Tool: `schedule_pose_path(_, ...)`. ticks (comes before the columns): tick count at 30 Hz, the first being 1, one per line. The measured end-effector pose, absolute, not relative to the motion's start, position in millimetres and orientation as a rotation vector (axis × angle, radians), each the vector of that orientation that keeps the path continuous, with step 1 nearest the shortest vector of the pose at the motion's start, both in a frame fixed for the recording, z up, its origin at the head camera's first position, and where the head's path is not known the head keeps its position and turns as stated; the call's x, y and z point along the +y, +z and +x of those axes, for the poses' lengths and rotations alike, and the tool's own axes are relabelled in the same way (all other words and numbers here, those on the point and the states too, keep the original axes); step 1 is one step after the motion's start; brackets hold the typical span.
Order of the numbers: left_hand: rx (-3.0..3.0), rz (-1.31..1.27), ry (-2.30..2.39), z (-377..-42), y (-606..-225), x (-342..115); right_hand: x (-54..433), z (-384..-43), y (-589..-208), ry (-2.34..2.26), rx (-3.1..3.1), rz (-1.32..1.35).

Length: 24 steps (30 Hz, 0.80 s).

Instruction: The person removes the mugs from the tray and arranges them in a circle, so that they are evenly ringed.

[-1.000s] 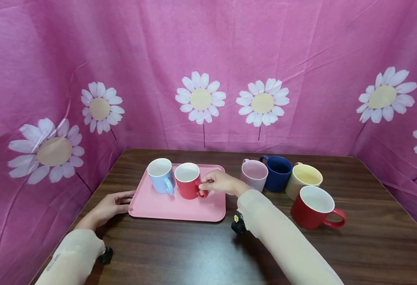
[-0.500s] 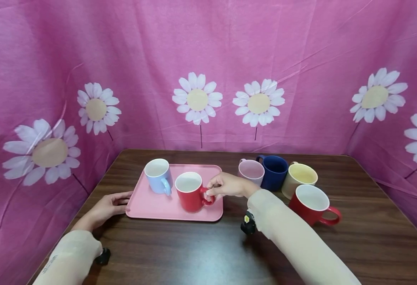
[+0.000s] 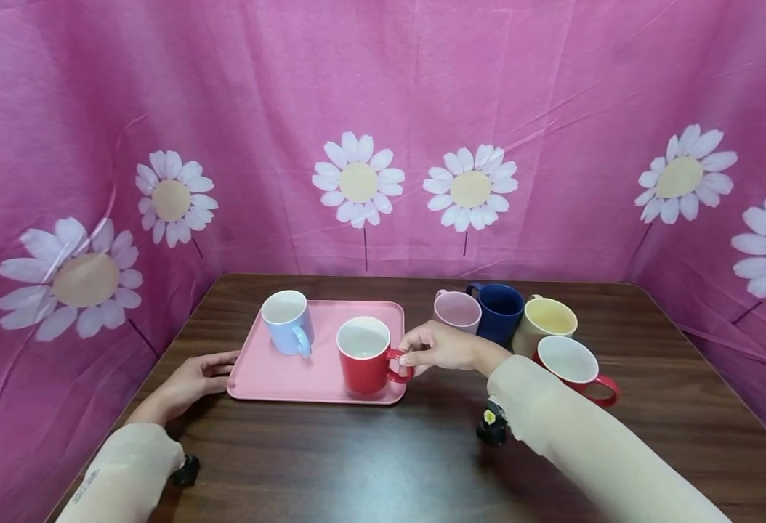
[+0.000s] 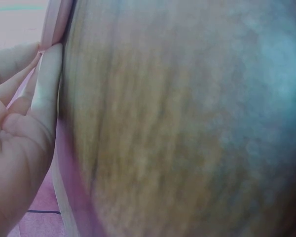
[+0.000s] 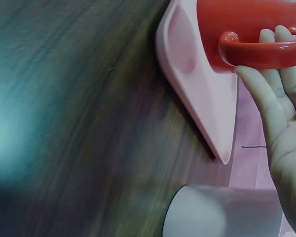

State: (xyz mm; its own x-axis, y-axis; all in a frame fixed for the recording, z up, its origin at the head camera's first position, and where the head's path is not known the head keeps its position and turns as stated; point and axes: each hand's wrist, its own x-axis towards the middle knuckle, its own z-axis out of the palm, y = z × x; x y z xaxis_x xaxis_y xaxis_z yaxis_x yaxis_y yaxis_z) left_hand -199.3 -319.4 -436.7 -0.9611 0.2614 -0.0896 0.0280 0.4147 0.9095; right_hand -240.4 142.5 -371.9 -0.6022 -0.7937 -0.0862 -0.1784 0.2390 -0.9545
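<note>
On the pink tray point(image 3: 272, 385), at its front right, a red mug point(image 3: 363, 370) with a white inside stands upright. My right hand point(image 3: 445, 347) pinches its handle between thumb and fingers; the right wrist view shows the handle point(image 5: 266, 54) close up. A light blue mug point(image 3: 289, 327) stands at the tray's left, its handle towards the front right. At the left edge of the tray is my left hand point(image 3: 190, 381), its fairly straight fingers and thumb touching the rim. The left wrist view shows those fingertips point(image 4: 49, 61) against the tray's side.
Right of the tray, a pale pink mug point(image 3: 458, 311), a dark blue mug point(image 3: 499, 312) and a yellow mug point(image 3: 549, 319) stand in a row. A second red mug point(image 3: 569, 362), partly behind my right sleeve, stands in front. A pink flowered cloth point(image 3: 416, 87) hangs behind the wooden table point(image 3: 331, 465).
My right hand has moved the red mug from beside the light blue mug towards the tray's front right. The left hand has stayed at the tray's left edge.
</note>
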Motion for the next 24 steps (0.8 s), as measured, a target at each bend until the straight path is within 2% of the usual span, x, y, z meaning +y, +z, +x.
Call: schedule_pose_path(24,2.45,0.241,1.567,-200,-437,-319,221,-192,-369,-1.322,2.093,-0.932)
